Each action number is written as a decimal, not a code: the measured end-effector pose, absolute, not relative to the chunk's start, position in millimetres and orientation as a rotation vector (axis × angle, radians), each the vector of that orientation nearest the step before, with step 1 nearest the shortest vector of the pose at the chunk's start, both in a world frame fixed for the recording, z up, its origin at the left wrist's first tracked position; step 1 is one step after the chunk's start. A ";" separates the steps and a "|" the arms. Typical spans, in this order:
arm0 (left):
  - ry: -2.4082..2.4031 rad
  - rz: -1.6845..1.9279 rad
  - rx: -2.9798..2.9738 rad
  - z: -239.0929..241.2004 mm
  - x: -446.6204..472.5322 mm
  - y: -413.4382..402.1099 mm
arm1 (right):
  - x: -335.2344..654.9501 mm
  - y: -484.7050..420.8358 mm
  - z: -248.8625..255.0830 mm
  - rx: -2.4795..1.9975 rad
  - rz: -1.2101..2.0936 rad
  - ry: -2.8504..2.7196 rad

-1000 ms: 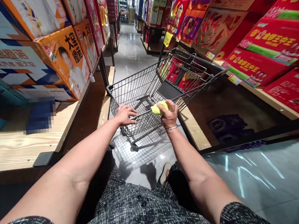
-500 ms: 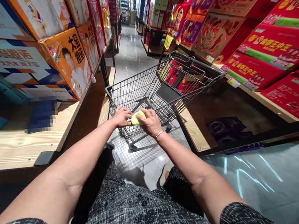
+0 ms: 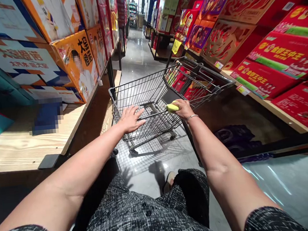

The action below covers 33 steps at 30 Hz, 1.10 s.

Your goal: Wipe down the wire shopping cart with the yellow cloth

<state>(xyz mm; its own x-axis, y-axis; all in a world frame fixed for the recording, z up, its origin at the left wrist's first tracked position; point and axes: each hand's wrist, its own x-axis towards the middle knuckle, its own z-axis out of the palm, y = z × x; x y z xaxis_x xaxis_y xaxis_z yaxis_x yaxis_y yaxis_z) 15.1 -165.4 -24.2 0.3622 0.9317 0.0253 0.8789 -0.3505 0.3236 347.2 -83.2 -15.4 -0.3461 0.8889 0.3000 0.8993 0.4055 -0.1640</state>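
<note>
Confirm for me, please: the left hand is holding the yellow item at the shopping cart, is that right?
Not quite: the head view shows the right hand holding the yellow item at the shopping cart.

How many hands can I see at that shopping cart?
2. The left hand is spread open over the near rim of the shopping cart; the right hand, farther right by that rim, grips a yellow cloth. No other hand shows there.
</note>
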 end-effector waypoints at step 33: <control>1.790 0.056 2.135 -20.5 -41.6 -134.6 | 199.8 -134.8 -72.5 -1.364 -0.284 -2.120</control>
<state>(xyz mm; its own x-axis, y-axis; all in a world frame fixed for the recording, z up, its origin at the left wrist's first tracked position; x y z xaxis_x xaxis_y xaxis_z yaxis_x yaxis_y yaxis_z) -41.6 -134.6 -20.5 0.1996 0.9605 -0.1937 0.9466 -0.1380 0.2914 199.8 -134.8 -72.5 -0.2958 0.7553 0.5848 0.8825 0.4504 -0.1354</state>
